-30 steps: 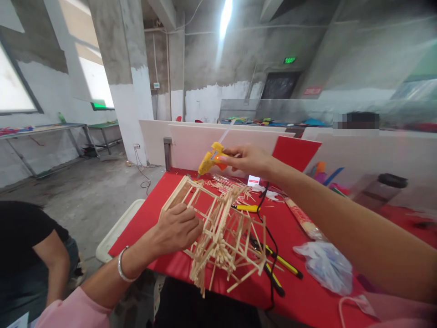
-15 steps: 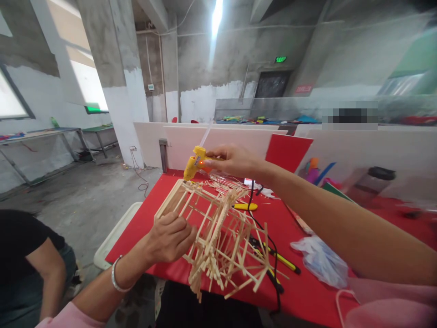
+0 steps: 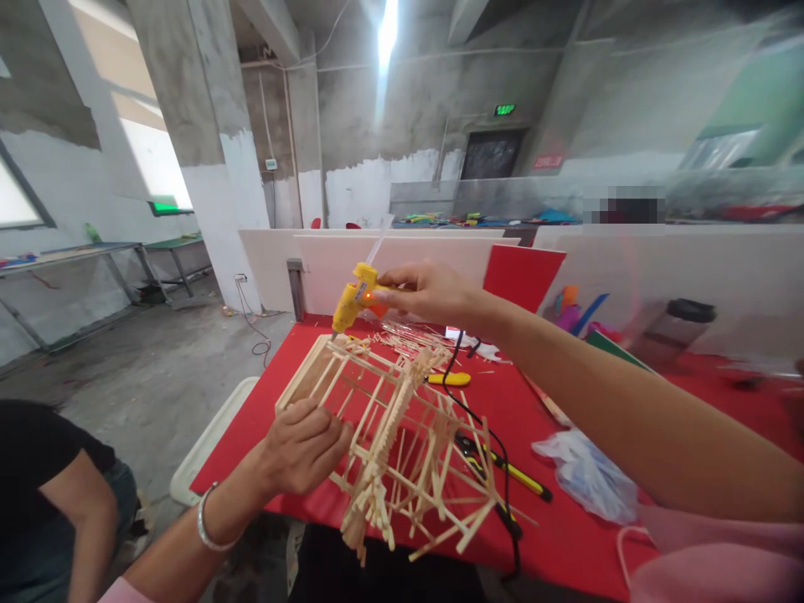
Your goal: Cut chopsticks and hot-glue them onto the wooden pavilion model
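Above the red table (image 3: 242, 444), grey wall (image 3: 377, 117) beyond, my left hand (image 3: 305, 445) grips the frame (image 3: 389, 423), right hand (image 3: 436, 295) a glue gun (image 3: 349, 303).

R hand (image 3: 430, 293) has brought yellow glue gun (image 3: 352, 300) L, nozzle now nr far-L corner of wooden stick model (image 3: 393, 419); blk cord (image 3: 476, 419) shifted L across yellow handle (image 3: 457, 379).

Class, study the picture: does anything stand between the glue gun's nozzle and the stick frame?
Nothing visible does. The right hand holds the yellow glue gun with its nozzle right by the frame's far corner. The left hand is nearer the wearer, out of that gap.
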Motion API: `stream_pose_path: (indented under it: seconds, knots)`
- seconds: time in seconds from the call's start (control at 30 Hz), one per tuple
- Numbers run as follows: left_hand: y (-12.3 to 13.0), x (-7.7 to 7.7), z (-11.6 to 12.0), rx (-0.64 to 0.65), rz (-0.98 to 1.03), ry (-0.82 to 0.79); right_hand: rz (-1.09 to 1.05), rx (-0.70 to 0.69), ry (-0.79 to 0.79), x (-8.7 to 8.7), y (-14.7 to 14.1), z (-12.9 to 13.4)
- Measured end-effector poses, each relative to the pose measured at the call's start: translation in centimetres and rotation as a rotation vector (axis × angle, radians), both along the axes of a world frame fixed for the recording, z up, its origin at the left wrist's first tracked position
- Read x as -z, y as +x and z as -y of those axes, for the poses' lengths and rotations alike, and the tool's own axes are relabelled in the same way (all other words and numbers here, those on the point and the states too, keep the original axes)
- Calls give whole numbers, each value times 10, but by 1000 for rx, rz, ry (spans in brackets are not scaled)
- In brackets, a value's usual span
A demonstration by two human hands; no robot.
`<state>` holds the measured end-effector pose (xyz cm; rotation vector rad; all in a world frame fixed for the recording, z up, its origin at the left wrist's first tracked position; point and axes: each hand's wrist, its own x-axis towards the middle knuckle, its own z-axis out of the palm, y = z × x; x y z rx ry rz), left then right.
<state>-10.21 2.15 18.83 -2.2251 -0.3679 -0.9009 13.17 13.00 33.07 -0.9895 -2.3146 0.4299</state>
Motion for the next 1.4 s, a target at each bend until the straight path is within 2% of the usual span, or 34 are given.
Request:
stream_pose_path:
  seconds: [0.1, 0.2, 0.33, 0.5, 0.6, 0.7, 0.77, 0.9, 1.03, 1.1, 1.23, 1.4]
  knots:
    - [-4, 2, 2, -18, -1, -18, -6, 75, 116, -1, 5, -3]
    - [-7, 4, 3, -25, 0, -26, 85, 128, 232, 2, 6, -8]
    - [-8, 2, 6, -13, -3, 16, 132, 50, 40, 7, -4, -7]
    - [-9, -2, 13, -25, -14, 22, -36, -75, -184, 3, -7, -2]
    - [-11, -3, 15, -28, -10, 36, -96, -58, -172, 0, 0, -3]
    - [-12, -3, 18, -42, -4, 37, -14, 75, -72, 3, 3, -7]
    - [-13, -2, 21, -46, -3, 45, 46, 117, -46, 9, 1, -11]
    - [-15, -4, 27, -68, -4, 36, 63, 69, -90, 16, -5, -11]
    - [-15, -5, 28, -67, 5, 17, 8, -73, -206, 10, -4, -2]
    - [-15, -4, 26, -62, 4, 8, -38, -91, -279, 5, -2, 2]
    - [-15, -1, 19, -35, 16, -10, -50, 53, -256, 4, 5, -4]
    - [-10, -10, 8, 21, 63, -86, 125, 208, -167, 14, 17, -26]
